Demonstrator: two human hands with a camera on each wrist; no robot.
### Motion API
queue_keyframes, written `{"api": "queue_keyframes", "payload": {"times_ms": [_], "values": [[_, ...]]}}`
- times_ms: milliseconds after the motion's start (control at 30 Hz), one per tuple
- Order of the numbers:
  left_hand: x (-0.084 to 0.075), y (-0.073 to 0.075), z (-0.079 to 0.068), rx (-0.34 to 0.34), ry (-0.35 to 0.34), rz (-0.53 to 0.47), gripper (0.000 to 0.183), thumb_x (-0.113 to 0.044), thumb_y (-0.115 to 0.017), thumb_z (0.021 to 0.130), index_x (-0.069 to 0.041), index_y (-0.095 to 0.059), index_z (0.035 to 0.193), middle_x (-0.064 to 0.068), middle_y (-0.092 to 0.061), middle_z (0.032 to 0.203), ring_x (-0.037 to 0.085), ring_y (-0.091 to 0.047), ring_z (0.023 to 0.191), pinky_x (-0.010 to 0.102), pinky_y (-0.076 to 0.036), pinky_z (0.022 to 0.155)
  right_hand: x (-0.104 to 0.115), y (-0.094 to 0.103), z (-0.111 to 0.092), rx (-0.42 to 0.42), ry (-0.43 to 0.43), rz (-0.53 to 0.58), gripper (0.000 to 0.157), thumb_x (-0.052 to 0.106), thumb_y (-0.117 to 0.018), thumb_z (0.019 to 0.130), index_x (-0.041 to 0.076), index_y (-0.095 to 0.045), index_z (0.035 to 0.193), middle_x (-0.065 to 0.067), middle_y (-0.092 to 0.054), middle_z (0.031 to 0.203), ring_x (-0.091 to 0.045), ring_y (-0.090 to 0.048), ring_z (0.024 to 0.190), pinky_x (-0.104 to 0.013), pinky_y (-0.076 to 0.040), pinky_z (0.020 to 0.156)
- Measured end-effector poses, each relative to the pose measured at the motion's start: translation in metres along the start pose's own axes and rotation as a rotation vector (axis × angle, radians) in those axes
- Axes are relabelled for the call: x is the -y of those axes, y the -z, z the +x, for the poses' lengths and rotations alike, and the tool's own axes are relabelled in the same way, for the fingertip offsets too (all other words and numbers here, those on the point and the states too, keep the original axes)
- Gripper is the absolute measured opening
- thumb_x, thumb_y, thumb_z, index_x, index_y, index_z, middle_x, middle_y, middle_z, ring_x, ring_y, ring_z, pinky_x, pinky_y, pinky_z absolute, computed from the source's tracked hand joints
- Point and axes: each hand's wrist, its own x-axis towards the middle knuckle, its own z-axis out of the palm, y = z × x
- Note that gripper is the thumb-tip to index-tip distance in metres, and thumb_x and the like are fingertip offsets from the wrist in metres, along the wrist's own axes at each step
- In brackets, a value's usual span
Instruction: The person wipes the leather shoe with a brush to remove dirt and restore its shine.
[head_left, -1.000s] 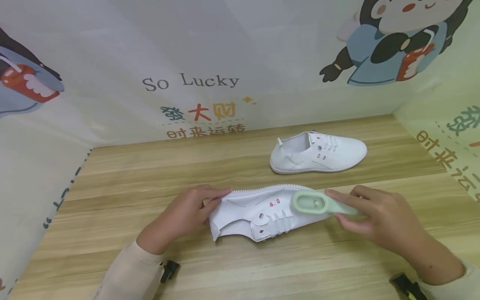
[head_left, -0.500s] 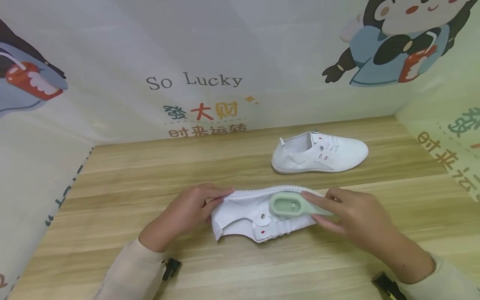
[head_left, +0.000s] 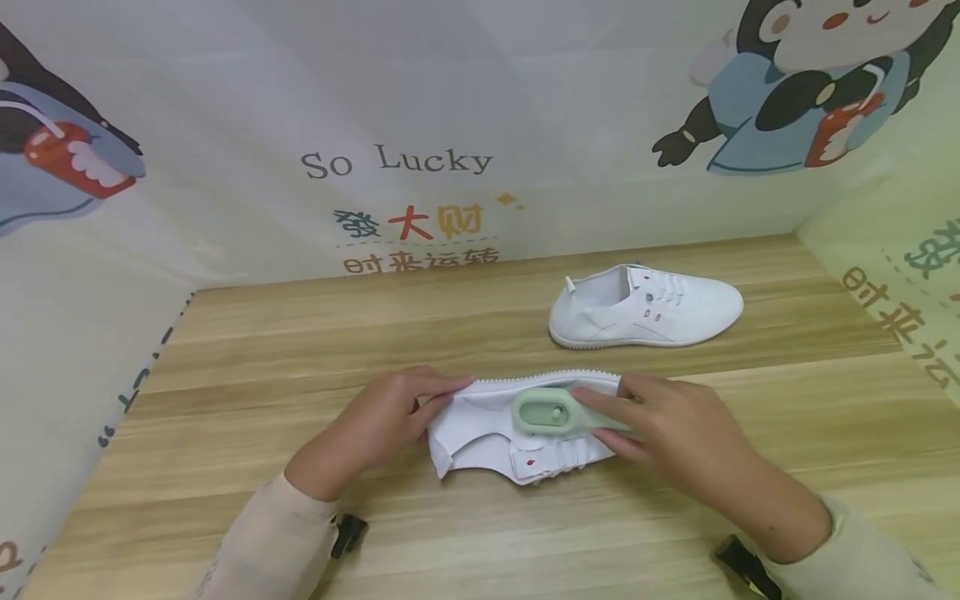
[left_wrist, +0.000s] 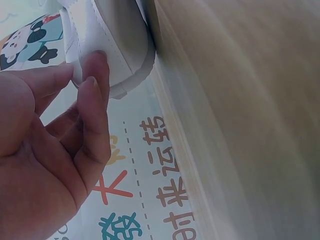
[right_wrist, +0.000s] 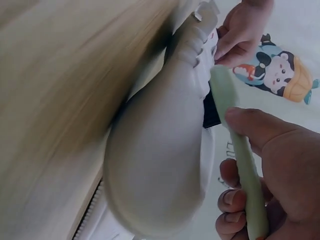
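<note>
A white lace-up shoe (head_left: 480,417) lies tipped on its side on the wooden table, toe to the right. My left hand (head_left: 382,425) pinches its heel end between thumb and fingers; the left wrist view shows the fingertips on the shoe heel (left_wrist: 117,45). My right hand (head_left: 675,425) grips a pale green brush (head_left: 542,412) by its handle. The brush head lies over the side of the shoe near the laces. In the right wrist view, dark bristles (right_wrist: 212,111) under the brush head meet the shoe's side, and the thumb lies along the handle.
The other white shoe (head_left: 675,312) stands upright on its sole farther back, toe to the right. Behind the wooden table (head_left: 300,333) rises a pale printed backdrop (head_left: 420,75), which also covers both sides. Black straps or mounts sit at both wrists.
My right hand has slid the brush leftward along the shoe, from near the toe to the middle. The left hand keeps its hold on the heel. The head view has shifted slightly.
</note>
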Motion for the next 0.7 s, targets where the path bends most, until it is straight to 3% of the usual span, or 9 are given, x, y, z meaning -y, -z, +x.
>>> {"api": "queue_keyframes", "payload": {"times_ms": [167,567,700], "values": [[-0.001,0.000,0.001,-0.003,-0.009,0.010,0.033,-0.014,-0.062,0.092,-0.026,-0.065,0.123,-0.004,-0.067,0.115,0.010,-0.061,0.102,0.034,-0.051,0.084,0.008,-0.003,0.009,0.037,-0.013,-0.008,0.045,0.033,-0.078,0.074,0.027,-0.069,0.118,0.005,-0.050,0.074,-0.007,-0.039,0.054,-0.020,-0.030,0.045],[0.001,0.000,0.002,0.008,0.000,0.017,0.033,-0.019,-0.062,0.093,-0.032,-0.064,0.123,-0.011,-0.067,0.107,0.004,-0.058,0.087,0.028,-0.049,0.076,0.037,-0.018,0.030,0.161,-0.050,-0.032,0.044,0.038,-0.075,0.079,0.030,-0.066,0.122,0.005,-0.050,0.076,-0.009,-0.043,0.055,-0.024,-0.036,0.048],[0.001,0.002,0.001,0.014,0.007,0.012,0.032,-0.019,-0.061,0.093,-0.031,-0.064,0.123,-0.010,-0.067,0.110,0.004,-0.060,0.097,0.030,-0.050,0.083,0.041,-0.020,0.032,0.168,-0.054,-0.044,0.044,0.039,-0.075,0.079,0.031,-0.066,0.122,0.005,-0.049,0.074,-0.008,-0.041,0.054,-0.023,-0.035,0.047]]}}
